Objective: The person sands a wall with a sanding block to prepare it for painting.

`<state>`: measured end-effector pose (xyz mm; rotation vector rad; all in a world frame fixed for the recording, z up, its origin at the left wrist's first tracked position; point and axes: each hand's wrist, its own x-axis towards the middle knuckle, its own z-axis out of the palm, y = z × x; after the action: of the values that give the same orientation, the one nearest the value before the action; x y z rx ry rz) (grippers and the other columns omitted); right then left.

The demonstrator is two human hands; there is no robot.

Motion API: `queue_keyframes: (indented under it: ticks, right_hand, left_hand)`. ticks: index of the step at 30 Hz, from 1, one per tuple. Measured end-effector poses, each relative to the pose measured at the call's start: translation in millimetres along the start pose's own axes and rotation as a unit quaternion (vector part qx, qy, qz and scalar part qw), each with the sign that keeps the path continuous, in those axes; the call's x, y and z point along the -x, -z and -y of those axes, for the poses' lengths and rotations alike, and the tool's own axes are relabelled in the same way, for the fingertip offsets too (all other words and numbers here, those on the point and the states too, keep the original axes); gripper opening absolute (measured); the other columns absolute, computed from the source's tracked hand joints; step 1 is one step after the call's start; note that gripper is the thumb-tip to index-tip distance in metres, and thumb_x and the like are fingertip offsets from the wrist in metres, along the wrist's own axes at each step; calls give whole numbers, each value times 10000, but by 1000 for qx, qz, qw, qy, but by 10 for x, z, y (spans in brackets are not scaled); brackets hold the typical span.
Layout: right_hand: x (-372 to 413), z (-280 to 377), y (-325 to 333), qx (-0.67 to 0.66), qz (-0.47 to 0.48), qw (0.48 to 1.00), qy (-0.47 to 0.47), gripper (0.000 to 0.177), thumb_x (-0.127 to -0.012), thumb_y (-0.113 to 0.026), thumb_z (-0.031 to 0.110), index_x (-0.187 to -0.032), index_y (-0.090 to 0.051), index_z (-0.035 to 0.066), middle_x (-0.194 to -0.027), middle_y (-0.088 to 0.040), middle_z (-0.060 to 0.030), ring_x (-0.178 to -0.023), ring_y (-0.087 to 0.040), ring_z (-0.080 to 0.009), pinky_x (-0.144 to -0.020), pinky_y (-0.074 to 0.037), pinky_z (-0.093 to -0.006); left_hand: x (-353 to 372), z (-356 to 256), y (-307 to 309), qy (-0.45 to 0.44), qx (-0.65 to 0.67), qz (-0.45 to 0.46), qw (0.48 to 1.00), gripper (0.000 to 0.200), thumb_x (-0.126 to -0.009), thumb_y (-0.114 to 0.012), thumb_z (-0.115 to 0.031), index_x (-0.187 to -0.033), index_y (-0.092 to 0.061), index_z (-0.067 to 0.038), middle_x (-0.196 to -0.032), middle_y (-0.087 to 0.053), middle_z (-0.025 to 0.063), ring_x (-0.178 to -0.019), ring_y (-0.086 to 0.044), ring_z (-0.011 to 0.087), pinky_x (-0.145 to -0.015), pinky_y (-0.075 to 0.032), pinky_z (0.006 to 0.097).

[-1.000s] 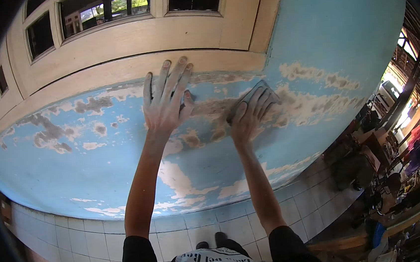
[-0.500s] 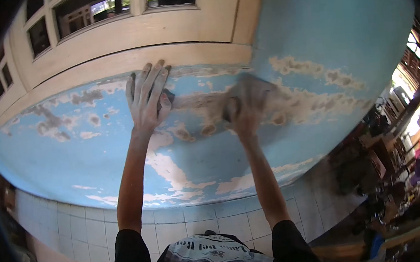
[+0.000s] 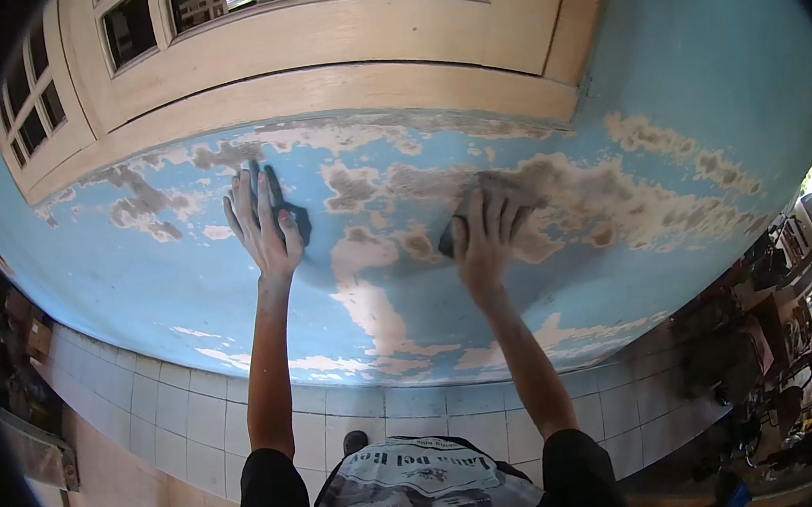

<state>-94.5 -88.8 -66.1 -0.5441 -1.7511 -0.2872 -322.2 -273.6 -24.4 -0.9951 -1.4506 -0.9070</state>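
Head view: light-blue painted wall [image 3: 429, 295] with pale worn patches, below a cream wooden window frame [image 3: 353, 90]. My left hand [image 3: 264, 229] is spread at the wall, gripping nothing visible, presumably for balance. My right hand [image 3: 488, 241], fingers slightly parted, holds a dark-grey pad [image 3: 447, 238] against the wall, apparently distributing pressure.

Pale tiles cover the floor [image 3: 480, 435] from eight o'clock round to four; a dark foot [image 3: 355, 441] stands near six.
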Motion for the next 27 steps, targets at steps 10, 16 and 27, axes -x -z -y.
queue_keyframes:
  ticks: [10, 16, 27]
  right_hand:
    - [211, 757, -340, 6, -24, 995, -99, 496, -939, -478, 351, -1338, -439, 59, -1413, -352, -210, -1363, -207, -388, -1068, -152, -598]
    - [218, 854, -367, -65, -17, 997, -35, 574, -964, -405, 368, -1380, -331, -21, -1458, -250, -236, -1366, -137, -435, -1092, -78, -590]
    - [136, 952, -298, -33, 10, 982, -186, 577, -971, -332, 411, -1365, -373, -8, -1472, -219, -230, -1368, -139, -435, -1100, -93, -563]
  left_hand:
    - [270, 245, -196, -18, -2, -3, 1000, 447, -940, -310, -273, -1300, -503, -91, -1373, -434, 166, -1291, -356, 396, -1059, -190, 578]
    - [277, 270, -184, -12, 12, -1, 1000, 428, -921, -338, -269, -1263, -553, -130, -1358, -461, 128, -1268, -392, 375, -1047, -221, 580]
    - [304, 279, -154, -35, 26, 25, 999, 439, -913, -363, -255, -1289, -511, -84, -1376, -430, 168, -1302, -340, 393, -1073, -141, 583]
